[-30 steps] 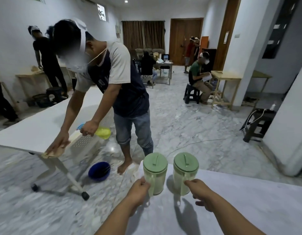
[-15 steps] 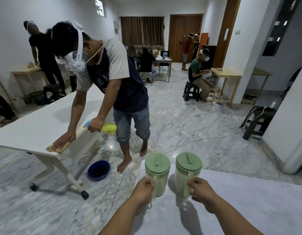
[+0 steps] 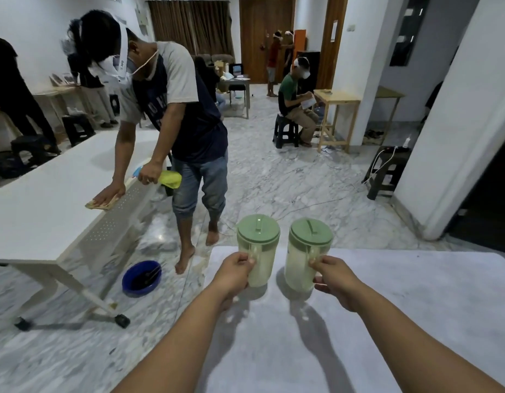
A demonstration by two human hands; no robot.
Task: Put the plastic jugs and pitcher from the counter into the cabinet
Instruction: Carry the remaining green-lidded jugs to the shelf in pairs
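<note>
Two pale green plastic jugs with round green lids are side by side at the far edge of the white counter (image 3: pixel 401 313). My left hand (image 3: pixel 235 272) grips the handle of the left jug (image 3: pixel 259 245). My right hand (image 3: pixel 335 277) grips the handle of the right jug (image 3: pixel 306 256). Both jugs are upright; whether their bases touch the counter I cannot tell. No cabinet is in view.
A person (image 3: pixel 171 109) wipes a white rolling table (image 3: pixel 47 194) just left of the counter, bare feet close to its corner. A blue bowl (image 3: pixel 142 277) lies on the marble floor. Other people, stools and wooden tables stand farther back. A white pillar (image 3: pixel 455 137) rises at right.
Both my hands have closed around the jug handles, which they were only reaching for a second ago. The person at the table has stepped closer to the counter.
</note>
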